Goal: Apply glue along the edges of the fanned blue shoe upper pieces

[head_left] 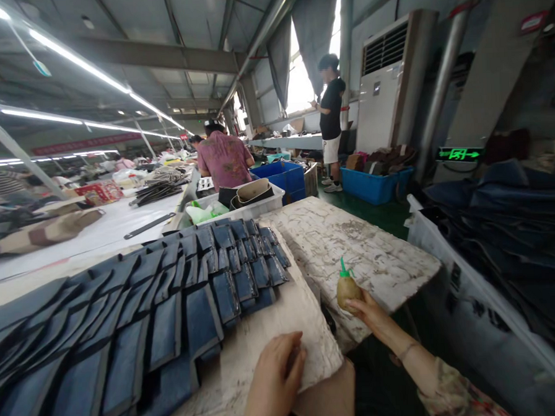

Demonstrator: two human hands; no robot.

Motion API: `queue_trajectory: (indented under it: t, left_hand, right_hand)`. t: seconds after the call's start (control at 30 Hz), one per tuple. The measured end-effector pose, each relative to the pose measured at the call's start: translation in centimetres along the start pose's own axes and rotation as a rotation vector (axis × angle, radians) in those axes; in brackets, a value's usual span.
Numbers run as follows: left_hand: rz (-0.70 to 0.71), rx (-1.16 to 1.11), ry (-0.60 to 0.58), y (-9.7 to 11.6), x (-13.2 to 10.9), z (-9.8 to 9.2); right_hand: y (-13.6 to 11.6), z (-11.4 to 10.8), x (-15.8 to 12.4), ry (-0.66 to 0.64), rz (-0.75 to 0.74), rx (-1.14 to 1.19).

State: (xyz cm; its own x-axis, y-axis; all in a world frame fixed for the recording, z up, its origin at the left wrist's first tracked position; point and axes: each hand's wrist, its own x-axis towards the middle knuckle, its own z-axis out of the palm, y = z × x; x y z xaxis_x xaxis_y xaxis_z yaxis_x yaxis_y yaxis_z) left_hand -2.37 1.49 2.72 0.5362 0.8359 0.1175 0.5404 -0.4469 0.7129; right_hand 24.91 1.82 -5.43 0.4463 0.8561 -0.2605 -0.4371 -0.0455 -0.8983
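Note:
My right hand (367,312) is closed around a small squeeze bottle (347,288) with a green nozzle, held upright at the near edge of a glue-stained white board (353,241). My left hand (274,379) lies on the near corner of a second stained white board (284,332), fingers curled over its edge. Several dark blue fabric pieces (171,300) lie on that board in overlapping rows, left of and beyond my left hand.
A white bin (453,285) stacked with dark blue fabric (516,233) stands at the right. Ahead, a person in a pink shirt (223,161) sits by white and blue crates (280,177). Another person (331,115) stands by the window. A long white table (97,233) runs left.

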Motion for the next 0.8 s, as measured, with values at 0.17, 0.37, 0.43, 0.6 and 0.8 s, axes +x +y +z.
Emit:
queue_trajectory:
  t: [0.17,0.37,0.43,0.6,0.8]
  left_hand:
    - [-0.015,-0.025,-0.004,0.5,-0.1,-0.2]
    - [0.01,-0.002,0.005,0.9,-0.3,-0.2]
    - [0.02,0.049,-0.003,0.9,-0.3,-0.1]
    - [0.117,0.197,-0.024,0.5,-0.4,0.3]
    - [0.307,0.493,-0.036,0.4,-0.7,0.7]
  right_hand:
    - [-1.0,2.1,0.0,-0.037,-0.022,-0.036]
    - [-5.4,5.4,-0.6,-0.19,-0.072,0.03]
    - [-7.1,7.0,-1.2,-0.258,-0.088,0.055]
    - [-11.5,11.2,-2.1,-0.303,-0.202,-0.001]
    - [-15.5,16.0,-2.1,-0.34,-0.411,-0.213]
